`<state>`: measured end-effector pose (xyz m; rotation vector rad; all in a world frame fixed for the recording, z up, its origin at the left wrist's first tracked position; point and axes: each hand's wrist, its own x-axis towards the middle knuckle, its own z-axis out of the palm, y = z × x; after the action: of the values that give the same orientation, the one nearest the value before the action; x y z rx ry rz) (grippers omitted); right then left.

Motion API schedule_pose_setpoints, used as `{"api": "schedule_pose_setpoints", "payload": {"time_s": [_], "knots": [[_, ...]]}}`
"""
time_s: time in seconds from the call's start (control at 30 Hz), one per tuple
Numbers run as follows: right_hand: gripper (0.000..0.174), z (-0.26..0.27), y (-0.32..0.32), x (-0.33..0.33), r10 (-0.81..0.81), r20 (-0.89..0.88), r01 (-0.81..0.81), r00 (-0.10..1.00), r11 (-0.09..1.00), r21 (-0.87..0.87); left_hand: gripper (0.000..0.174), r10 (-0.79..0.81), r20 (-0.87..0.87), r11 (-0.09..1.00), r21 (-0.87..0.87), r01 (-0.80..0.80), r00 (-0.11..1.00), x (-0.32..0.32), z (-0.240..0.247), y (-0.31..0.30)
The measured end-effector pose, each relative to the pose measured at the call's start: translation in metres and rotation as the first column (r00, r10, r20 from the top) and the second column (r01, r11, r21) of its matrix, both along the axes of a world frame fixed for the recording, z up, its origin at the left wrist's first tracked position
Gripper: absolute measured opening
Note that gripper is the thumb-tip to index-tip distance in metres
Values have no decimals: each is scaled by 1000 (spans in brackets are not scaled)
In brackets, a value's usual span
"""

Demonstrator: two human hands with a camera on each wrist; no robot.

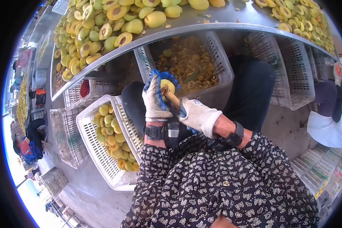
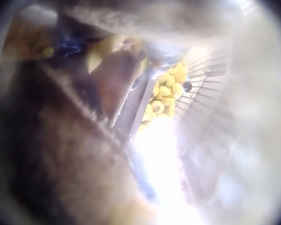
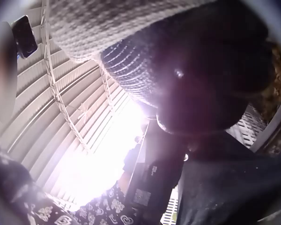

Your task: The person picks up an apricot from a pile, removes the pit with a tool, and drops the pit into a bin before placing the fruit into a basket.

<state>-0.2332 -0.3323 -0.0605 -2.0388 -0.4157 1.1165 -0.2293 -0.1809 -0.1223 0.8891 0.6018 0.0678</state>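
My left hand (image 1: 155, 100), in a white knit glove with a blue coating, holds a yellow apricot half (image 1: 168, 84) with its brown hollow facing my right hand. My right hand (image 1: 199, 116), gloved alike, grips a tool by its wooden handle (image 1: 173, 100). The tool's front end meets the hollow of the fruit, where its tip is hidden. In the left wrist view the handle (image 2: 116, 75) shows blurred between the gloves. The right wrist view shows the knit cuff and the dark, curled coated fingers (image 3: 196, 93). Both hands are over my lap, before the metal table edge.
Heaps of halved apricots (image 1: 114, 22) cover the metal table (image 1: 216, 15). Beneath it stands a crate (image 1: 226, 72) of pits and scraps. A white crate (image 1: 98, 157) of apricot halves stands at my left, and more crates (image 1: 296, 68) at the right. Other people sit on both sides.
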Motion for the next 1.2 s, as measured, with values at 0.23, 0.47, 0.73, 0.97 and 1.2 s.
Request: {"api": "schedule_pose_setpoints", "payload": {"time_s": [0.23, 0.47, 0.73, 0.97, 1.2], "knots": [[16, -13, -17, 4, -14, -833, 436, 554, 857, 275, 30, -253, -61, 961, 101, 258, 966, -4, 2, 11], [12, -16, -5, 4, -54, -842, 435, 537, 873, 222, 28, -63, 23, 996, -68, 64, 998, -10, -8, 10], [15, -40, -21, 5, 145, -931, 469, 335, 832, 298, 25, -338, -202, 887, 259, 383, 919, -12, -10, 21], [13, -20, -12, 8, 47, -904, 498, 425, 822, 277, 36, -42, 38, 981, -188, 48, 998, -15, 8, 6], [8, -38, -23, 10, 168, -966, 528, 199, 811, 250, 22, -273, -21, 962, -20, 272, 962, -11, 6, 12]]}}
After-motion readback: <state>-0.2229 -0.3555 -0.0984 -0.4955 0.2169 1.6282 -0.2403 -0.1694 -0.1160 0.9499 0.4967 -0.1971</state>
